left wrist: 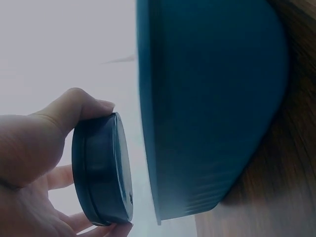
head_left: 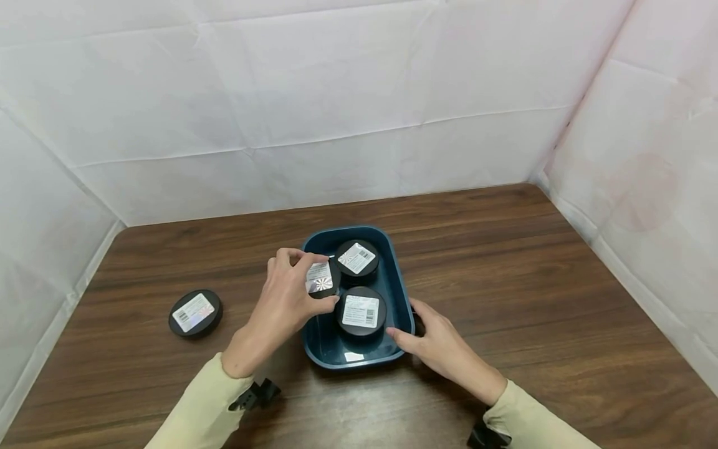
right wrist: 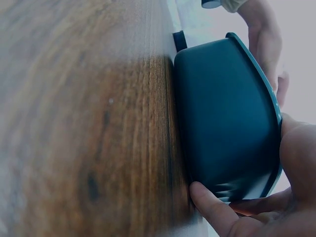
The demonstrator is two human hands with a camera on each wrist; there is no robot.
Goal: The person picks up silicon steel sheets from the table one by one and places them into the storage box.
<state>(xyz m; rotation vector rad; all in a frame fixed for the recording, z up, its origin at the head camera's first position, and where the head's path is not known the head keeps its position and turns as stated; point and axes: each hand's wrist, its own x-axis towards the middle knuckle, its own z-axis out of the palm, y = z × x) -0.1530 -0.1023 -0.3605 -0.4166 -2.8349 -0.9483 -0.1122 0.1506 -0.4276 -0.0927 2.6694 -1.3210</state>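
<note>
My left hand (head_left: 287,293) grips a round black tin (head_left: 322,278) by its edge, thumb on one side and fingers on the other. A white label with a silver starburst shows on the tin's top. In the left wrist view this held tin (left wrist: 101,170) hangs above the rim of the blue tray (left wrist: 212,98). Two similar labelled tins, the rear one (head_left: 357,258) and the front one (head_left: 361,312), sit inside the tray (head_left: 336,358). At the tray's right front side, my right hand (head_left: 440,343) holds the wall, with the thumb over the rim and fingers outside.
Another black labelled tin (head_left: 195,313) lies on the wooden table (head_left: 505,268), left of my left forearm. White sheeting (head_left: 314,93) hangs behind the table and along both sides. A dark strap device sits at each wrist.
</note>
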